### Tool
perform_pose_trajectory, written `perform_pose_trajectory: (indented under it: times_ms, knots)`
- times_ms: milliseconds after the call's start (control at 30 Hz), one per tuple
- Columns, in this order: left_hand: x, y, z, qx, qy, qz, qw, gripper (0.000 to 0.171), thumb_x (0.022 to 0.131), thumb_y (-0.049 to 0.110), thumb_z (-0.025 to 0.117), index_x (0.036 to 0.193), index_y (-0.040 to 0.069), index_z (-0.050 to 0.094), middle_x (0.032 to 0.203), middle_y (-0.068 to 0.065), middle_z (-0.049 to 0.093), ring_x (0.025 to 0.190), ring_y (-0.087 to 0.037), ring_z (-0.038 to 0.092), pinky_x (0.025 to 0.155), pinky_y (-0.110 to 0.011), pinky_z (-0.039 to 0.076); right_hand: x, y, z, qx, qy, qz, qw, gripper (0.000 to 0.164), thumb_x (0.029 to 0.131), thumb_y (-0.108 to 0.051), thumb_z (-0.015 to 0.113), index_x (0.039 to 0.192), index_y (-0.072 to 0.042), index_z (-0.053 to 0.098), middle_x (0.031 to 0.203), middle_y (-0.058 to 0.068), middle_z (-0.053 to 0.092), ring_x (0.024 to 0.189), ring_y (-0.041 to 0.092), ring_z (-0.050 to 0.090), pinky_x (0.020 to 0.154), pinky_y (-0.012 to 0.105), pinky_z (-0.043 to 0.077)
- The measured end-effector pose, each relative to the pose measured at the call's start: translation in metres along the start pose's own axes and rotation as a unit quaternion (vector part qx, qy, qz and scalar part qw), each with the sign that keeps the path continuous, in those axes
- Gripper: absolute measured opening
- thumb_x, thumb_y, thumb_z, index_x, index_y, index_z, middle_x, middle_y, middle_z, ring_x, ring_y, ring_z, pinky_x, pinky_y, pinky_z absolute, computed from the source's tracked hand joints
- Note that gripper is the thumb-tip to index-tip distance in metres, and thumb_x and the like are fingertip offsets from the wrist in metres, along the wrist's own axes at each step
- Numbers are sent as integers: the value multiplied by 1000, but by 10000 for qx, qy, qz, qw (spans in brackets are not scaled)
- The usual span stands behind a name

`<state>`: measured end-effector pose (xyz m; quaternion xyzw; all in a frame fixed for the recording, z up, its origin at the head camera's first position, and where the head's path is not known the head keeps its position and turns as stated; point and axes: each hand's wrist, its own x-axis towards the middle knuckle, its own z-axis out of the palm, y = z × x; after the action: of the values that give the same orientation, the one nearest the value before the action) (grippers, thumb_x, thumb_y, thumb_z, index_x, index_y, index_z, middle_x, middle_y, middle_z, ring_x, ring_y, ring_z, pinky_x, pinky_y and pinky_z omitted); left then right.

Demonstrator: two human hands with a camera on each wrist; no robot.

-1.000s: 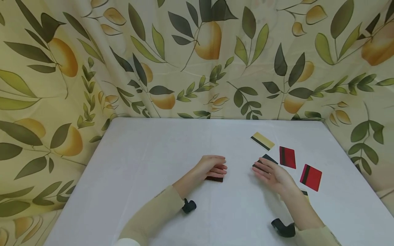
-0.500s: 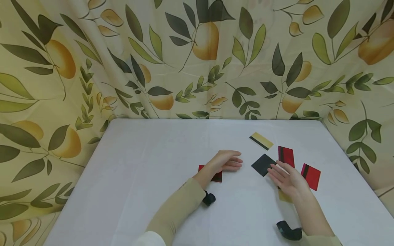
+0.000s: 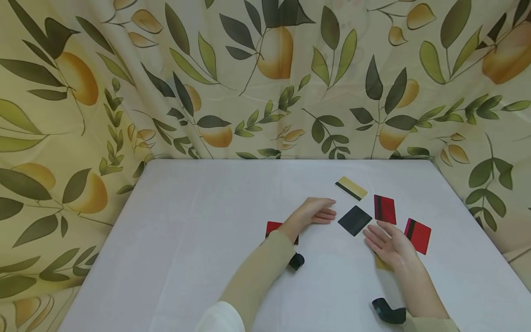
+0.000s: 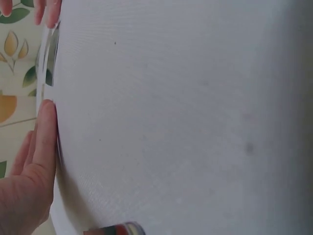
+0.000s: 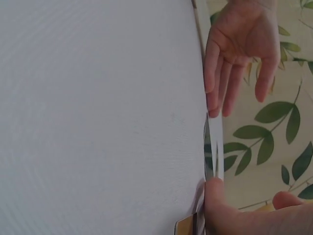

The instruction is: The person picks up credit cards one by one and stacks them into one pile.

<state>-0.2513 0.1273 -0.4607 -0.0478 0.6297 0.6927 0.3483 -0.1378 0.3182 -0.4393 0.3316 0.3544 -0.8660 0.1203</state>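
A black card (image 3: 355,221) lies flat on the white table between my two hands. My left hand (image 3: 316,212) is just to its left, fingers extended and holding nothing. On the other side, my right hand (image 3: 387,242) has its palm turned up and inward, with straight fingers near the card's lower right corner. Partly covered by my left forearm is a red card (image 3: 272,226). Below my right hand a gold card (image 3: 382,264) shows only in part. In the right wrist view, both hands' fingers point toward each other across a gap.
Behind the black card lies a gold card with a dark stripe (image 3: 351,188). Two red striped cards (image 3: 385,210) are at the right, one close beside my right hand. A fruit-patterned curtain (image 3: 249,92) hangs along the back edge of the white table (image 3: 199,207).
My left hand has moved right, off the red card and toward the black card. My right hand has shifted right and down, uncovering the black card.
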Motion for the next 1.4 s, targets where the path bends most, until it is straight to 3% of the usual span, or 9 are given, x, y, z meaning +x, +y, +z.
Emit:
perform_pose_trajectory:
  times_ms: [133,233,300,400,633,900,1267,1400]
  knots:
    - [3,1,2,-10,-63,-4,10000,30,83,25,65,107,7,64,85,-12,69,80,-22,67,72,-32,56,1,1,1,59,13,37,10000,78,89,-30,58,145,-37,3,82,4,64,88,21,65,106,34,27]
    - [5,2,6,114,-166,-82,9998,35,83,27,65,110,5,63,87,-13,69,82,-22,67,73,-33,56,0,1,3,125,-19,70,9999,77,90,-31,57,145,-38,3,113,7,57,94,23,64,105,35,28]
    - [5,3,9,266,-213,-154,9993,37,83,28,64,111,4,63,87,-12,69,84,-21,67,74,-33,56,0,2,4,124,-68,93,9999,76,90,-32,55,145,-38,3,138,6,39,96,24,63,105,35,28]
    - [5,4,15,508,-116,-276,9983,38,83,30,63,110,3,64,86,-11,69,84,-21,67,75,-33,55,-1,2,8,-2,-111,98,9999,76,91,-35,53,145,-38,0,153,-3,11,95,23,64,105,35,26]
    - [-1,13,25,796,168,-536,9952,43,82,36,64,108,1,63,87,-12,69,87,-22,65,81,-39,53,-4,0,11,-186,-164,130,9996,77,91,-37,52,144,-39,-3,154,-3,3,97,23,63,105,43,25]
    - [-4,16,26,566,100,-666,9961,44,85,35,60,108,-3,62,92,-18,67,92,-29,63,86,-43,50,-2,1,9,-235,-195,138,9994,77,91,-35,53,144,-40,-3,154,-3,5,97,22,61,103,49,29]
    - [2,12,20,192,-15,-861,9961,42,85,39,59,105,3,64,91,-14,68,88,-25,64,85,-44,50,2,-3,7,137,-169,163,9996,75,91,-32,54,145,-38,2,153,-2,5,118,28,47,106,43,26]
    - [3,11,17,9,-82,-916,9958,41,85,38,58,106,3,63,93,-15,68,90,-28,64,85,-47,50,2,-7,6,335,-240,225,9989,76,90,-27,57,144,-39,4,150,0,11,129,27,34,106,43,26]
